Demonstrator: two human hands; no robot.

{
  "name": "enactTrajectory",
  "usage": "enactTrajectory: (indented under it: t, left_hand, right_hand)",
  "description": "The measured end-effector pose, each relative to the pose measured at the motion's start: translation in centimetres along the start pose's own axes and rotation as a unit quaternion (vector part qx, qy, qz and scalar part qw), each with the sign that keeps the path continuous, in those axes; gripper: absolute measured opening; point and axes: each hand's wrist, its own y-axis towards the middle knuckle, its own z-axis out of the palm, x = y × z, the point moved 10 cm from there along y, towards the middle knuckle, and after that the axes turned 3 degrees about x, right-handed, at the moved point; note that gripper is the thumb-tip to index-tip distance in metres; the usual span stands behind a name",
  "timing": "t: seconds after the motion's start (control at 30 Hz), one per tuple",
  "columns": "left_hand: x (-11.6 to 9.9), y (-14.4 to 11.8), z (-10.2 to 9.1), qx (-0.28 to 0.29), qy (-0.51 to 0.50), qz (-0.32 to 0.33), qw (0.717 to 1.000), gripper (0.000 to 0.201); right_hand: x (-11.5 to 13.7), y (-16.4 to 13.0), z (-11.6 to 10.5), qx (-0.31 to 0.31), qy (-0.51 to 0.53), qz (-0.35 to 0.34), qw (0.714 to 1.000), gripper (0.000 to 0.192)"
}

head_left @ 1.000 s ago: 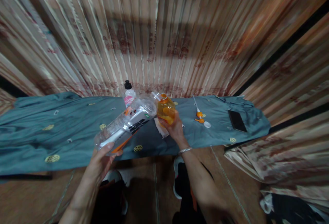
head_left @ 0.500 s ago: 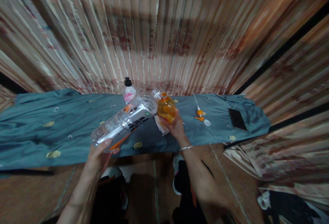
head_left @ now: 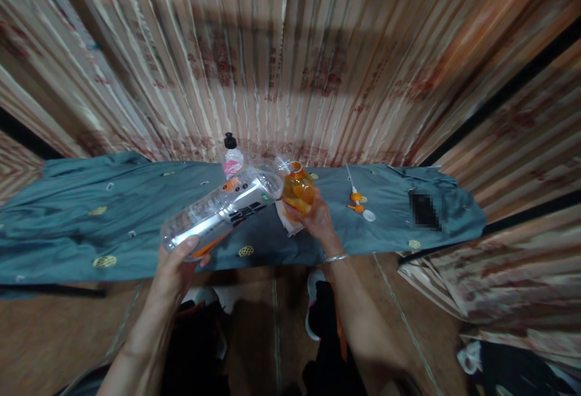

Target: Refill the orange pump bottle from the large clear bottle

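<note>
My left hand [head_left: 179, 263] is closed around the base of a large clear plastic bottle [head_left: 227, 209] with a silver and orange label. The bottle lies tilted in the air, its neck pointing right. In my right hand [head_left: 315, 217] is a smaller orange see-through bottle [head_left: 297, 193], its mouth open and facing up. The clear bottle's neck is at the orange bottle's mouth; whether they touch I cannot tell. An orange pump top [head_left: 356, 199] with a long pale tube rests on the cloth to the right, beside a small white disc [head_left: 369, 216].
A teal patterned cloth [head_left: 136, 214] covers the narrow table. Behind the clear bottle stands a bottle with a black cap [head_left: 232, 160] and pink label. Something white [head_left: 289, 223] lies under the orange bottle. A dark blurred-out object [head_left: 425, 209] is at the right; striped curtains hang behind.
The view has shifted slightly, moving things a little to the right. Both hands keep their hold, and the two bottles stay neck to mouth in nearly the same pose.
</note>
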Motion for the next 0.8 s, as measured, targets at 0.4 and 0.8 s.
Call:
enactTrajectory:
  t: [0.4, 0.8]
  left_hand:
    - [-0.74, -0.34, 0.58, -0.043, -0.022, 0.012, 0.999, 0.044]
    - [-0.30, 0.41, 0.25, -0.073, -0.030, 0.007, 0.997, 0.051]
  right_hand:
    - [0.35, 0.27, -0.74, -0.033, -0.004, -0.002, 0.999, 0.059]
    - [0.22, -0.11, -0.69, -0.044, 0.005, 0.015, 0.999, 0.062]
